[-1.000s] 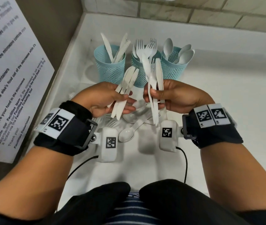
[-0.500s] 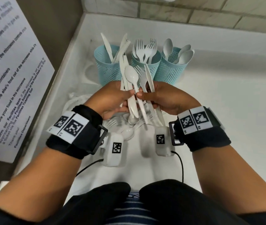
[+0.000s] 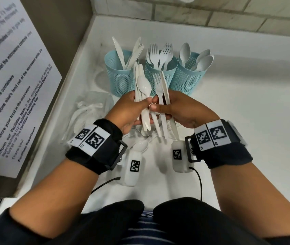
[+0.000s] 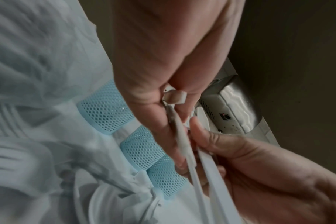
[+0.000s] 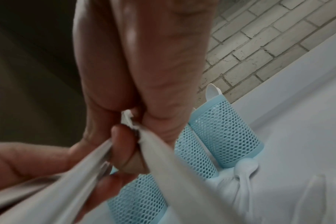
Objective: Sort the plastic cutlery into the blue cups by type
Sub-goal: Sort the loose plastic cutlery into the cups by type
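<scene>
Three blue mesh cups stand at the back: the left cup has knives, the middle cup forks, the right cup spoons. In front of them, my left hand grips a bundle of white knives with a spoon on top. My right hand grips a fork and a knife, its thumb touching the left hand's bundle. In the left wrist view the left hand pinches the handles. The right wrist view shows the right hand closed on blurred handles.
Loose spoons and other cutlery lie on the white counter under my hands. A crumpled clear plastic bag sits at the left. A printed notice hangs on the left wall; brick wall behind.
Both hands moved together and forward toward the cups. A spoon now stands on the left hand's knife bundle, and the two bundles touch.
</scene>
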